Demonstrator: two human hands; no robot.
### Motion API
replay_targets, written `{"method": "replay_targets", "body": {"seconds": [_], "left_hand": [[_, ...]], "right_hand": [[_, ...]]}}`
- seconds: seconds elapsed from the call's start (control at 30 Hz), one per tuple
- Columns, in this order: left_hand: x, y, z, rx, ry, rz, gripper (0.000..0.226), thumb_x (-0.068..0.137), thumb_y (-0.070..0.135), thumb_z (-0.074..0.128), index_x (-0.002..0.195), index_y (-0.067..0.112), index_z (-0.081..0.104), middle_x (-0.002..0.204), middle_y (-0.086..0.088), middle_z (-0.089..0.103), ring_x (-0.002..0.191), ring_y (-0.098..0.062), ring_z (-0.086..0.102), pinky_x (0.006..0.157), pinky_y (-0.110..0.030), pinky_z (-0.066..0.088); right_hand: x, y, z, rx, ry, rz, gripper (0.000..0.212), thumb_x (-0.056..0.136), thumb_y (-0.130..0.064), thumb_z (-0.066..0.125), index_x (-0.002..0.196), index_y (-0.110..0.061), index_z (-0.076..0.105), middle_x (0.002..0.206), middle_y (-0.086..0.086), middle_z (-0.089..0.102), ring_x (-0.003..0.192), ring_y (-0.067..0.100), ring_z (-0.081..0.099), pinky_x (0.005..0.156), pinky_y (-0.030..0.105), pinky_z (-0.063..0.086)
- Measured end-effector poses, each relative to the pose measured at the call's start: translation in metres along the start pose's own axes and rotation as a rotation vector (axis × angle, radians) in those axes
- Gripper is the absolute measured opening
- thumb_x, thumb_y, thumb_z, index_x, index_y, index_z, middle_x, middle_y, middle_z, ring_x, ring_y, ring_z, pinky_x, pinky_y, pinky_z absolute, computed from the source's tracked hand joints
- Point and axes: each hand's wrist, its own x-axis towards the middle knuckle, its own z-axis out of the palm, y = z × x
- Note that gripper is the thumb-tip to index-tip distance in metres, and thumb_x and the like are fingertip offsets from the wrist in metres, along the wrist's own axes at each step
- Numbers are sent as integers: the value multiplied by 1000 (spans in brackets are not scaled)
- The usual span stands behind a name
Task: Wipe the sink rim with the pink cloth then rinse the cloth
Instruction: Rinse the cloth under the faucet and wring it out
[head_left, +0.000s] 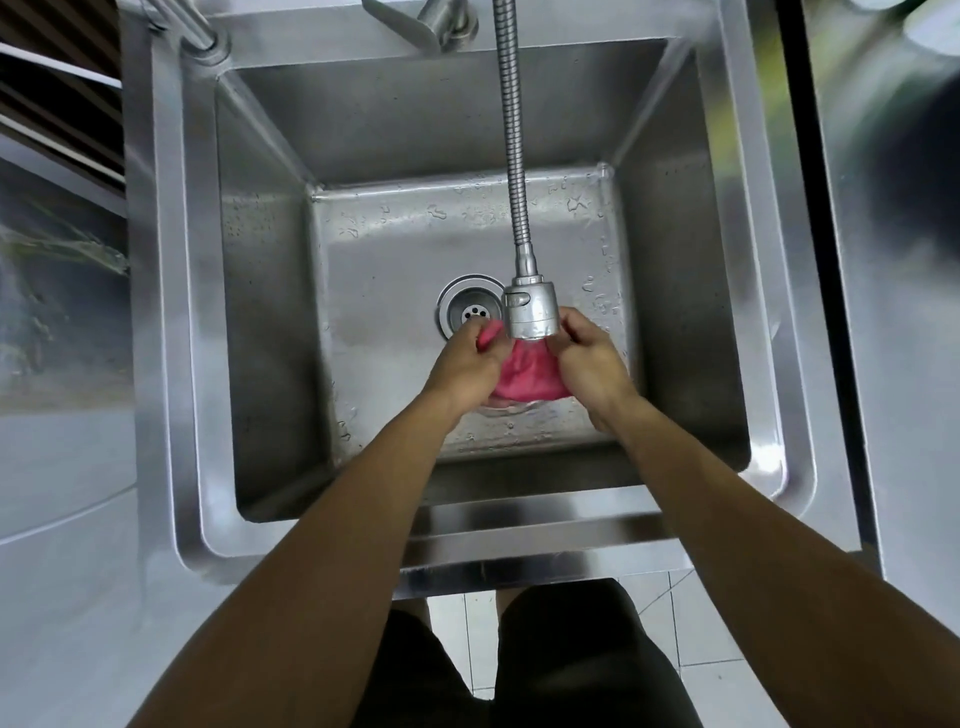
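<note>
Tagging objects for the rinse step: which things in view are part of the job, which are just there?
In use: pink cloth, left hand, right hand, spray head, sink.
Just there: drain, second tap.

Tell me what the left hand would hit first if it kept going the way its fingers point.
The left hand, gripping the pink cloth, points up and away toward the drain. Probably it meets the sink floor at the drain first, though depth is hard to judge.
</note>
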Motion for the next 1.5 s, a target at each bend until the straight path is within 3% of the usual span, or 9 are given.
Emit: {"method": "replay_targets", "body": {"seconds": [0.23,0.47,0.6,0.77,0.93,1.07,1.23,1.37,1.5], "left_hand": [[-1,4,17,-22,225,45,15,101,22,53,91,16,64,78,1,68,70,-15,62,67,-31,50],[-36,-24,-2,314,-53,293,24,107,37,49,93,20,58,72,6,60,67,-5,53,69,-33,46],[-68,-20,-25,268,-80,392,8,104,34,55,98,35,60,84,15,62,78,-1,58,73,-25,49],[-95,10,-43,-2,-55,446,11,96,26,63,105,28,69,96,21,69,91,-1,66,75,-19,54],[-80,45,-70,13,-156,137,20,102,27,61,119,29,72,117,6,73,107,-14,71,76,-38,64],[-42,99,-93,-47,184,174,12,100,30,60,107,30,70,110,9,74,96,-17,74,76,-36,62],[5,181,-99,-326,202,190,26,102,37,59,123,22,58,123,2,67,91,-23,76,77,-39,65],[32,205,-95,-376,273,169,39,96,42,69,124,16,60,121,1,68,91,-22,76,69,-32,64],[56,199,-95,-409,342,167,53,87,42,80,129,17,59,113,3,69,90,-21,75,62,-29,62]], "right_hand": [[-18,-4,18,-231,-6,-97,22,110,-28,42,125,-20,56,100,-3,69,91,15,66,75,34,50],[-39,2,2,-527,-249,-126,22,112,-35,36,117,-20,51,94,9,69,86,31,65,78,37,49],[-70,-14,-22,-457,-399,-291,12,112,-36,41,112,-29,50,83,0,58,73,10,55,68,36,48],[-102,-30,-34,-159,-256,-378,17,109,-26,49,108,-30,65,98,2,64,84,19,62,70,34,51],[-92,-45,-33,-162,-307,-347,27,108,-11,53,111,-33,67,107,-22,67,98,2,64,79,17,52],[-89,-60,-34,-534,-414,-411,38,107,-27,54,121,-61,44,123,-20,61,109,7,63,89,31,58],[-82,-91,-23,-436,-410,-442,54,104,-18,59,135,-57,39,120,-21,68,106,8,68,90,31,57],[-63,-112,-9,-220,-307,-422,36,105,-12,58,129,-39,62,112,-17,72,104,5,68,93,30,57],[-43,-131,-3,-96,-265,-448,30,108,-6,51,130,-22,63,112,-4,74,103,18,71,91,39,60]]}}
